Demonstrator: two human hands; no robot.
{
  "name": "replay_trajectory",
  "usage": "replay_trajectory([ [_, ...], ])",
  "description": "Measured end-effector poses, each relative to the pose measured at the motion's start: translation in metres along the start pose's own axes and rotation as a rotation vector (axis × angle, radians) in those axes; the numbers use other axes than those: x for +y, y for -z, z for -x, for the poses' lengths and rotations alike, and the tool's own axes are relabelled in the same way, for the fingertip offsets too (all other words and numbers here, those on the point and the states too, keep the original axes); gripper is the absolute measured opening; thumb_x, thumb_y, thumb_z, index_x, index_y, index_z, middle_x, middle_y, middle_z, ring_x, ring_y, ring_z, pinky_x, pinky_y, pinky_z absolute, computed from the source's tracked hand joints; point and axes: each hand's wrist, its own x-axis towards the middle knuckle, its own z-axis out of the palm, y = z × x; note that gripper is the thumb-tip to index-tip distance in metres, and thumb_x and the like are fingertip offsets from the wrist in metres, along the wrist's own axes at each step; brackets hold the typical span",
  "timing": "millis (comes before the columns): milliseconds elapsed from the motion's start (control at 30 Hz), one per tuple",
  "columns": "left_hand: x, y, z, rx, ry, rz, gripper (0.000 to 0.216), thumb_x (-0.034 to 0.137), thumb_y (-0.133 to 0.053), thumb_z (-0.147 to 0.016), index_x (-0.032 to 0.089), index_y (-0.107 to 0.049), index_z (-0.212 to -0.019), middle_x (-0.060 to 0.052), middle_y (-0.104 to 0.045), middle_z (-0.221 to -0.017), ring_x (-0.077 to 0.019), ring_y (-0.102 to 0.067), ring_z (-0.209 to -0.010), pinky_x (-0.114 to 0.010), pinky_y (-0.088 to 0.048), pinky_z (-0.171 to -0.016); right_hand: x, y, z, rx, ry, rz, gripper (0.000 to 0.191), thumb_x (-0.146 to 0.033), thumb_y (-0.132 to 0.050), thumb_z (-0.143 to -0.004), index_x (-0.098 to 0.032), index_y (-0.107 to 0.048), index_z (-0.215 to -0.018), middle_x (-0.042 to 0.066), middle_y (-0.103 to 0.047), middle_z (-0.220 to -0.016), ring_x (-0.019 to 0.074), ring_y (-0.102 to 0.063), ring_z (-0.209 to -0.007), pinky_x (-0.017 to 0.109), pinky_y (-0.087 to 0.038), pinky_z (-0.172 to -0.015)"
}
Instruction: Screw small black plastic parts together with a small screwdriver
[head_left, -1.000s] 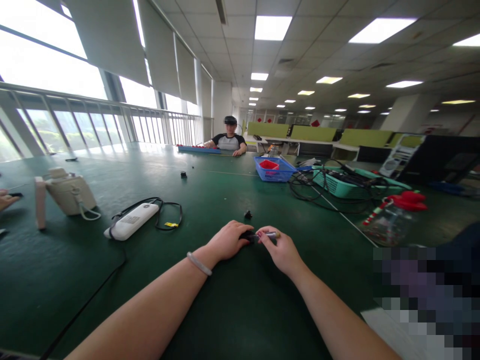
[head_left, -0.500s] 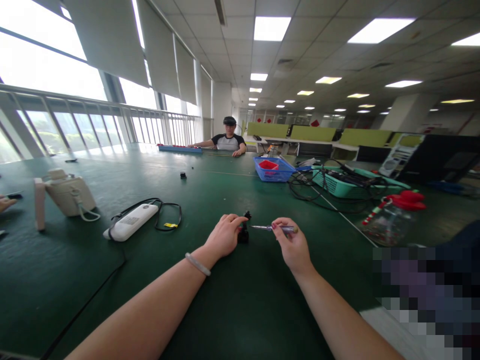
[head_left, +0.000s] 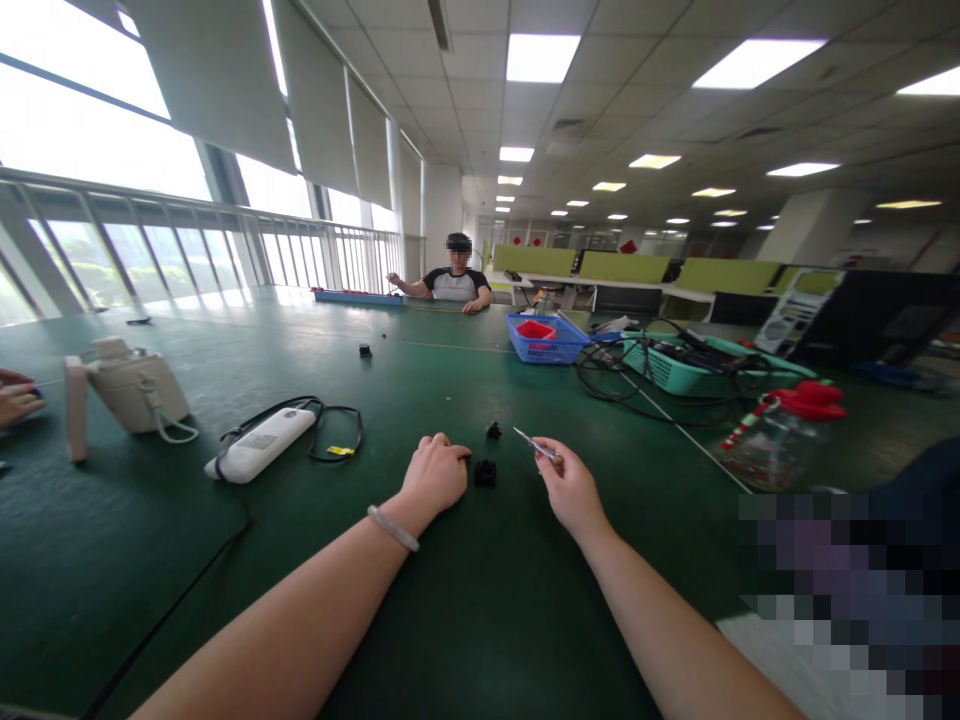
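My left hand (head_left: 437,473) rests on the green table with its fingers loosely bent and one digit stretched to the right; I see nothing in it. Just right of it sits a small black square part (head_left: 485,474), apart from or barely touching the fingertip. Slightly beyond lies a second, smaller black piece (head_left: 493,430) of irregular shape. My right hand (head_left: 571,492) is closed around the handle of a small screwdriver (head_left: 546,450), whose tip points up and left towards the smaller piece without touching it.
Left of my hands lie a white device (head_left: 262,445) with a black cord and a beige bottle (head_left: 139,390). Another black part (head_left: 365,351) lies farther off. Blue (head_left: 547,340) and green (head_left: 667,365) baskets and a red-lidded jar (head_left: 787,440) stand right. A co-worker (head_left: 457,280) sits opposite.
My left hand has drawn back left, off the black parts. The screwdriver has moved left and its tip now points up-left. The co-worker opposite has raised one hand.
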Motion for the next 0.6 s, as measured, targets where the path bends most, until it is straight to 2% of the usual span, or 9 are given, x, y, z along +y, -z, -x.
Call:
replay_trajectory([
  [67, 0.002, 0.002, -0.001, 0.007, -0.003, -0.013, 0.037, 0.034, -0.041, -0.091, 0.024, -0.075, -0.102, -0.011, -0.065, -0.101, -0.0274, -0.056, -0.099, -0.041, -0.044, -0.093, 0.001, -0.001, 0.0, -0.014, -0.02, 0.012, 0.036, -0.042, -0.052, -0.089, -0.022, -0.066, -0.114, 0.007, -0.067, -0.093, 0.0227, -0.063, -0.077, 0.035, -0.052, -0.065],
  [167, 0.007, 0.003, -0.001, 0.02, -0.049, 0.002, 0.044, 0.04, -0.035, -0.096, 0.019, -0.073, -0.099, -0.012, -0.065, -0.103, -0.0263, -0.057, -0.103, -0.04, -0.041, -0.098, 0.003, -0.004, -0.002, -0.04, -0.011, 0.037, 0.039, -0.042, -0.051, -0.089, -0.022, -0.064, -0.119, 0.008, -0.067, -0.1, 0.0233, -0.063, -0.083, 0.037, -0.053, -0.071],
  [300, 0.013, -0.001, 0.001, -0.01, -0.153, 0.13, 0.045, 0.052, -0.037, -0.095, 0.023, -0.062, -0.118, -0.009, -0.059, -0.126, -0.0269, -0.05, -0.122, -0.042, -0.037, -0.104, 0.011, -0.012, -0.007, -0.074, 0.035, 0.026, 0.039, -0.042, -0.05, -0.09, -0.023, -0.062, -0.121, 0.008, -0.066, -0.114, 0.0236, -0.063, -0.097, 0.04, -0.051, -0.086],
  [400, 0.018, -0.007, 0.003, -0.067, -0.169, 0.157, 0.055, 0.059, -0.047, -0.089, 0.03, -0.048, -0.135, -0.007, -0.051, -0.14, -0.0322, -0.037, -0.135, -0.051, -0.03, -0.109, 0.019, -0.018, -0.014, -0.09, 0.008, -0.04, 0.039, -0.042, -0.05, -0.09, -0.022, -0.062, -0.122, 0.008, -0.065, -0.118, 0.0232, -0.062, -0.103, 0.04, -0.048, -0.092],
  [500, 0.023, -0.01, 0.003, -0.09, -0.123, 0.159, 0.06, 0.055, -0.047, -0.09, 0.031, -0.036, -0.144, -0.008, -0.05, -0.143, -0.0349, -0.034, -0.137, -0.059, -0.025, -0.109, 0.025, -0.022, -0.02, -0.087, -0.019, -0.122, 0.041, -0.041, -0.051, -0.089, -0.021, -0.061, -0.123, 0.009, -0.066, -0.118, 0.0229, -0.062, -0.106, 0.039, -0.046, -0.096],
  [600, 0.028, -0.01, 0.003, -0.09, -0.084, 0.142, 0.053, 0.047, -0.04, -0.094, 0.029, -0.036, -0.143, -0.009, -0.051, -0.143, -0.0331, -0.036, -0.136, -0.06, -0.024, -0.109, 0.029, -0.025, -0.023, -0.109, -0.036, -0.134, 0.04, -0.041, -0.052, -0.088, -0.022, -0.061, -0.121, 0.008, -0.067, -0.117, 0.0235, -0.063, -0.105, 0.04, -0.046, -0.096],
])
